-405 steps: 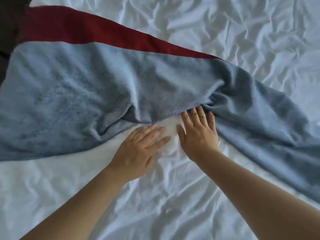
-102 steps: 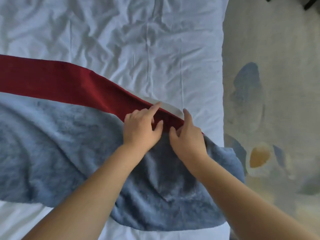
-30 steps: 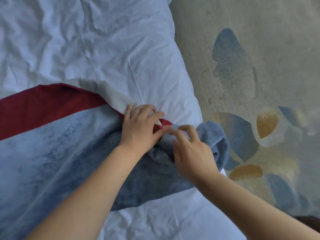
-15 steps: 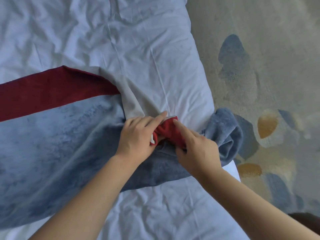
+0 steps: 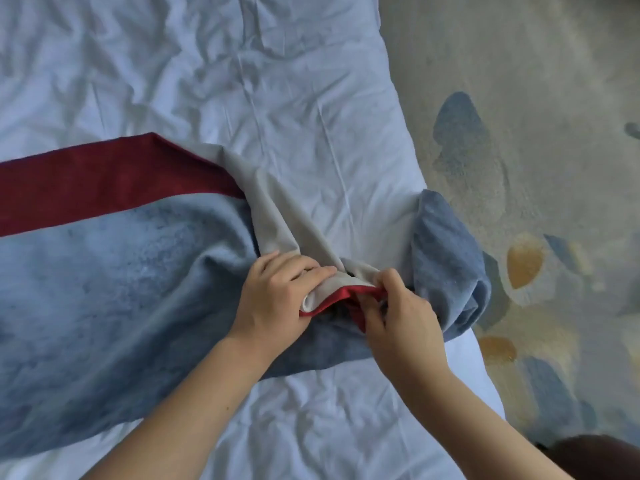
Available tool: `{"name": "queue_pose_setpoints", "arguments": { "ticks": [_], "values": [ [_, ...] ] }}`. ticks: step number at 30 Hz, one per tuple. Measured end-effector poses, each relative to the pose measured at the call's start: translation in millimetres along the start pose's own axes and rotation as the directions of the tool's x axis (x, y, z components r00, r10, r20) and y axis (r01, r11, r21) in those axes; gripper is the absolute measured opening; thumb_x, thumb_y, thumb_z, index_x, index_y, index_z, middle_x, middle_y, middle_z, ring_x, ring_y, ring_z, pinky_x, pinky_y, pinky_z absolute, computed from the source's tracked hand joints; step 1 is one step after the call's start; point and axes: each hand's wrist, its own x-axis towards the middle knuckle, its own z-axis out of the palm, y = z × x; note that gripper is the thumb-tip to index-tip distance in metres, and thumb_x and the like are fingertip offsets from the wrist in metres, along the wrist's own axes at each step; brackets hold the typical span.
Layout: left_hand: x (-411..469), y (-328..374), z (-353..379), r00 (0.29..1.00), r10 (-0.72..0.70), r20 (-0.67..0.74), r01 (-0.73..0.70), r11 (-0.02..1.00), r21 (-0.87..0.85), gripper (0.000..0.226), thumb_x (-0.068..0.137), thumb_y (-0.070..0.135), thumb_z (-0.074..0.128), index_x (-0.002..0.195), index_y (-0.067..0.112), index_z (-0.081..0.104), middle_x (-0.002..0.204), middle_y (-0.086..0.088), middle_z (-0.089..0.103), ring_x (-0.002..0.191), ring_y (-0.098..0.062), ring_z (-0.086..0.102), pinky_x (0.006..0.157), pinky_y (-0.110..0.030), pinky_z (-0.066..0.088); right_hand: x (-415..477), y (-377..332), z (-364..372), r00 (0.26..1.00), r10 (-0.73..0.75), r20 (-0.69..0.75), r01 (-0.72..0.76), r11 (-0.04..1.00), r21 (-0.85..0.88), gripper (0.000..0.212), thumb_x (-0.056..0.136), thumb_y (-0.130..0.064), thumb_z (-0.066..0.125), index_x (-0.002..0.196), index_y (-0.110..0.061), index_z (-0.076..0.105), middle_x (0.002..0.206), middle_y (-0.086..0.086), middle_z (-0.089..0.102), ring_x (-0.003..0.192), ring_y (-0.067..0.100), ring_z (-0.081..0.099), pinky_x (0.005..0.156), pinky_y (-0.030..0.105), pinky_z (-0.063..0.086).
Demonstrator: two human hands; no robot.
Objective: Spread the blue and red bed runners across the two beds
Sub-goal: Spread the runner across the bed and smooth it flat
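A: Whereabouts of the red runner (image 5: 104, 181)?
B: Flat on the white bed sheet (image 5: 277, 98) at 9 o'clock. Turned over near the centre, showing grey lining (image 5: 273, 216) that slants down toward 5 o'clock.
A: And the blue runner (image 5: 121, 289)?
B: Just below the red, edge to edge with it, filling 7 to 9 o'clock. Bunched up again at 3 o'clock on the bed's edge, beside the patterned carpet (image 5: 519, 133).
A: State of the left hand (image 5: 277, 296)?
B: Just below centre toward 6 o'clock, fingers curled round the rolled grey-and-red edge.
A: And the right hand (image 5: 401, 317)?
B: Close beside it toward 5 o'clock, pinching the same red hem between thumb and fingers.
A: Anything else?
B: Only a dark brown shape (image 5: 595, 455) in the bottom right corner, too cropped to identify
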Motion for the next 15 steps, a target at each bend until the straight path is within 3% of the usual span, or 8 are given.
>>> {"name": "queue_pose_setpoints", "arguments": {
  "ticks": [3,5,7,10,12,15],
  "values": [
    [24,7,-1,0.996,-0.078,-0.042,0.076,0.995,-0.057,0.045,0.081,0.008,0.067,0.123,0.022,0.071,0.116,0.005,0.066,0.105,-0.019,0.062,0.091,-0.042,0.05,27,-8,-33,0.984,0.158,-0.085,-0.131,0.958,0.256,0.008,0.095,-0.025,0.065,0.09,-0.029,0.059,0.066,-0.006,0.066,0.06,0.008,0.065,0.058,0.034,0.055],
    [53,15,-2,0.988,-0.128,-0.085,0.122,0.99,-0.073,0.046,0.083,0.005,0.066,0.126,0.021,0.066,0.121,0.002,0.063,0.108,-0.022,0.06,0.09,-0.045,0.052,54,-14,-64,0.937,0.338,-0.085,-0.232,0.786,0.573,0.009,0.098,-0.024,0.063,0.09,-0.028,0.062,0.075,0.0,0.072,0.059,0.017,0.072,0.05,0.038,0.059],
    [88,24,-2,0.981,-0.146,-0.131,0.139,0.988,-0.061,0.036,0.093,0.012,0.059,0.128,0.02,0.066,0.121,0.001,0.062,0.109,-0.023,0.059,0.088,-0.046,0.053,84,-17,-98,0.9,0.421,-0.113,-0.189,0.609,0.77,0.013,0.102,-0.02,0.059,0.09,-0.026,0.057,0.076,0.008,0.072,0.053,0.026,0.071,0.039,0.034,0.053],
    [141,41,2,0.957,-0.24,-0.163,0.216,0.965,-0.152,0.033,0.1,0.02,0.059,0.133,0.022,0.063,0.127,0.0,0.058,0.114,-0.023,0.055,0.089,-0.047,0.054,122,-22,-147,0.871,0.413,-0.267,0.021,0.511,0.86,0.021,0.104,-0.014,0.056,0.089,-0.026,0.046,0.066,0.002,0.069,0.047,0.019,0.067,0.039,0.029,0.052],
    [171,51,10,0.94,-0.297,-0.169,0.264,0.945,-0.195,0.041,0.099,0.022,0.064,0.139,0.023,0.058,0.136,-0.004,0.051,0.125,-0.027,0.049,0.098,-0.048,0.053,141,-20,-164,0.863,0.35,-0.365,0.158,0.5,0.852,0.023,0.102,-0.008,0.057,0.091,-0.025,0.048,0.078,0.003,0.068,0.064,0.016,0.07,0.061,0.031,0.06],
    [202,57,29,0.945,-0.294,-0.142,0.27,0.948,-0.169,0.059,0.098,0.023,0.066,0.152,0.029,0.044,0.157,-0.015,0.031,0.146,-0.037,0.029,0.118,-0.049,0.036,167,-5,-156,0.849,0.184,-0.496,0.222,0.728,0.649,0.023,0.098,-0.006,0.06,0.105,-0.027,0.053,0.094,0.001,0.066,0.08,0.0,0.066,0.079,0.017,0.052]
  ]
}}
